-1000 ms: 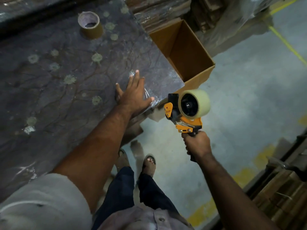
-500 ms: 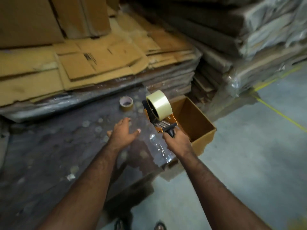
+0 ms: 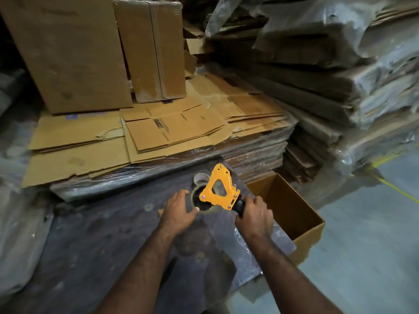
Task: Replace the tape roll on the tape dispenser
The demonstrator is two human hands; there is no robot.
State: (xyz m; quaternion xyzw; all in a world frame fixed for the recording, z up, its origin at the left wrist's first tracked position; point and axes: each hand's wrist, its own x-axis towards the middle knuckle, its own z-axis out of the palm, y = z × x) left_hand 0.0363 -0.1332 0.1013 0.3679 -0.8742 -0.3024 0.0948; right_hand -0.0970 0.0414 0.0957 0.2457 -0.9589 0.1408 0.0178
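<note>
The orange tape dispenser (image 3: 218, 191) lies turned over, its flat triangular side plate facing up, above the dark plastic-wrapped surface (image 3: 113, 234). My right hand (image 3: 254, 218) grips its black handle. A tape roll (image 3: 199, 201) sits under the plate on its left side, with only its rim and dark hub showing. My left hand (image 3: 179, 214) curls around that rim, thumb and fingers touching it. A second roll with a brown core (image 3: 200, 177) stands on the surface just behind the dispenser.
An open, empty-looking cardboard box (image 3: 292, 207) stands at the surface's right edge. Flattened cartons (image 3: 158, 137) are stacked behind, with upright boxes (image 3: 68, 53) on them. Wrapped bundles (image 3: 340, 87) rise at the right. Grey floor (image 3: 374, 245) with a yellow line lies to the right.
The dispenser has come from over the floor to the surface and been flipped plate-side up. My left hand has left the plastic wrap and closed on the roll's rim. My view tilted up.
</note>
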